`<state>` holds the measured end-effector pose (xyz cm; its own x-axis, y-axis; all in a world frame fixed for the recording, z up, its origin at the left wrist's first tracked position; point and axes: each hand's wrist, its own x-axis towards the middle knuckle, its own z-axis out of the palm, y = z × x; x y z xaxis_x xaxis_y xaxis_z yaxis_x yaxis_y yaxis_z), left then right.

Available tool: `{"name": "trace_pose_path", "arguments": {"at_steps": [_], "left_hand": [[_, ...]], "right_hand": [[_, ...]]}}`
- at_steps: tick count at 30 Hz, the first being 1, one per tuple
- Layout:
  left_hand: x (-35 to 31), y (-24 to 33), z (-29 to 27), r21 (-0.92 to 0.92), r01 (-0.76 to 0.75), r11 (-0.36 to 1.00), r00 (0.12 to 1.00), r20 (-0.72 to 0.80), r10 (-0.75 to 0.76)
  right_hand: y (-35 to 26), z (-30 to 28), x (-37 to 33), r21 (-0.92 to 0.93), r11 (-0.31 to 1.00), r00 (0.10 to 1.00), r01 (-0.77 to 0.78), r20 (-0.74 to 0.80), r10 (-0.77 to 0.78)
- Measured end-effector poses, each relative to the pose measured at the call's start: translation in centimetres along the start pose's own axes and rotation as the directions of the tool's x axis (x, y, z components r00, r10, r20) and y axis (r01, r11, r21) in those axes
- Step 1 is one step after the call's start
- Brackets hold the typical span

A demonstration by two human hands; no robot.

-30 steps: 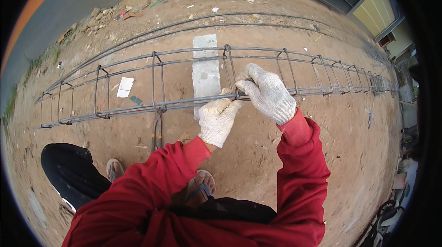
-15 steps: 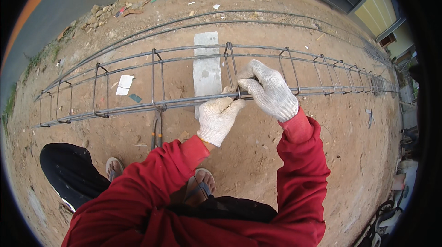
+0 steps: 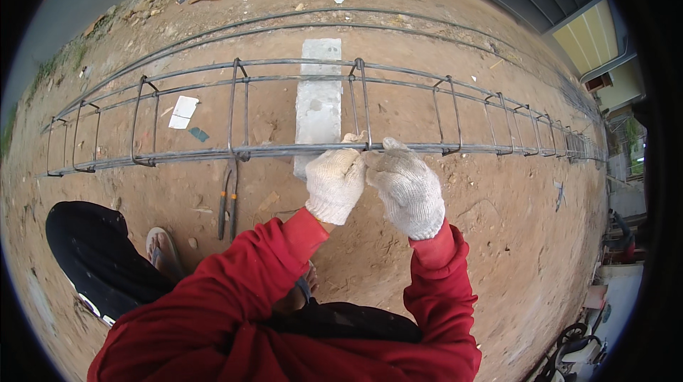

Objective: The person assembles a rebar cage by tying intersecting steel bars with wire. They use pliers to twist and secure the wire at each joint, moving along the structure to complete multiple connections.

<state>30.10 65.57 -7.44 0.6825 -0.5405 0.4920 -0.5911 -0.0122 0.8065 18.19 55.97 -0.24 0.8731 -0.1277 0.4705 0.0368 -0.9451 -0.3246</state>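
A steel rebar cage (image 3: 365, 103) stretched left to right, a gloved left hand (image 3: 334, 181) curled round its near bars (image 3: 284, 148); the right hand (image 3: 407, 188) bunched just beside, its grip hidden. Fingers could be nipped if the bars rolled. A pale block (image 3: 318, 113) sat beneath; orange-handled cutters (image 3: 233, 204) lay nearer left on dirt ground (image 3: 512, 204).

My gloved left hand (image 3: 334, 181) and right hand (image 3: 405, 186) are touching the steel cage's near bars (image 3: 277, 149); pliers (image 3: 233, 205) lie left.
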Motion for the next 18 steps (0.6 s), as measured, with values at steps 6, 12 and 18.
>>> {"name": "trace_pose_path", "arguments": {"at_steps": [6,12,18], "left_hand": [[0.0,-0.2,-0.1,0.026,-0.019,0.999,0.999,0.03,0.018],[0.4,0.2,-0.1,-0.038,-0.051,0.998,0.998,0.02,0.052],[1.1,0.5,-0.9,-0.091,-0.004,0.996,0.991,0.132,0.017]], "right_hand": [[0.3,-0.4,0.2,-0.112,0.987,0.988,0.116,0.111,-0.103],[2.4,-1.8,0.4,-0.212,0.951,0.971,0.227,0.12,-0.205],[3.6,-1.8,0.7,-0.335,0.905,0.964,0.263,0.049,-0.262]]}}
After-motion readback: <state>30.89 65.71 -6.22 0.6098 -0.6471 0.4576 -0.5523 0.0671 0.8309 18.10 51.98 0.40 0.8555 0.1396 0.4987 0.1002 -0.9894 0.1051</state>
